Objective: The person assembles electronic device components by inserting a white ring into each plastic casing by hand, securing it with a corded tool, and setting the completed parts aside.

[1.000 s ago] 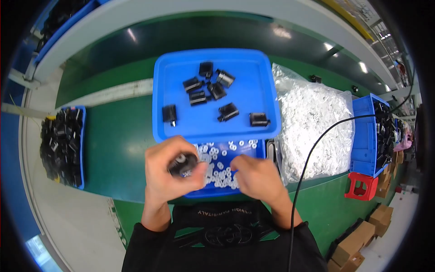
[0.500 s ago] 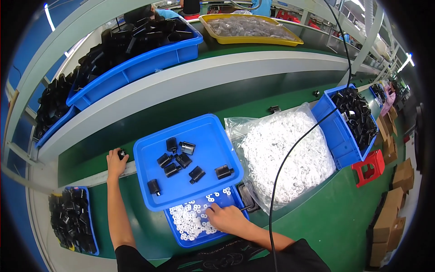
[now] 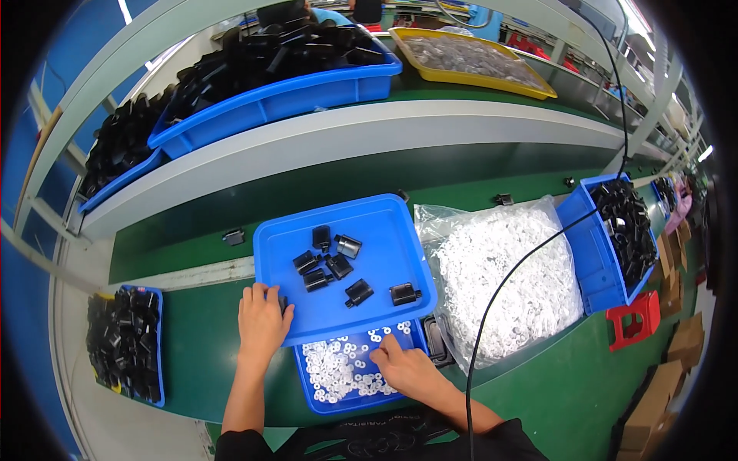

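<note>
My left hand (image 3: 263, 319) reaches over the left rim of the upper blue tray (image 3: 384, 307), its fingers closed around a small black cylindrical part (image 3: 284, 303) that they mostly hide. Several more black parts with narrow necks lie on their sides in this tray, such as the black part (image 3: 358, 293) near its middle. My right hand (image 3: 407, 370) is above the lower blue tray (image 3: 314, 399), thumb and fingers pinched together among loose white rings (image 3: 329, 369). Whatever sits between those fingertips is too small to make out. The upper tray overlaps the lower tray's far edge.
A clear bag of white rings (image 3: 500, 284) lies right of the trays, beside a blue crate of black parts (image 3: 580, 238). One black part (image 3: 234, 237) rests on the bench. A black cable (image 3: 507, 273) hangs across. Another filled blue bin (image 3: 160, 346) stands left.
My left hand has moved right from the bench to the upper tray, leaving a black part on the bench and closing on another. My right hand stays over the rings. The view has shifted.
</note>
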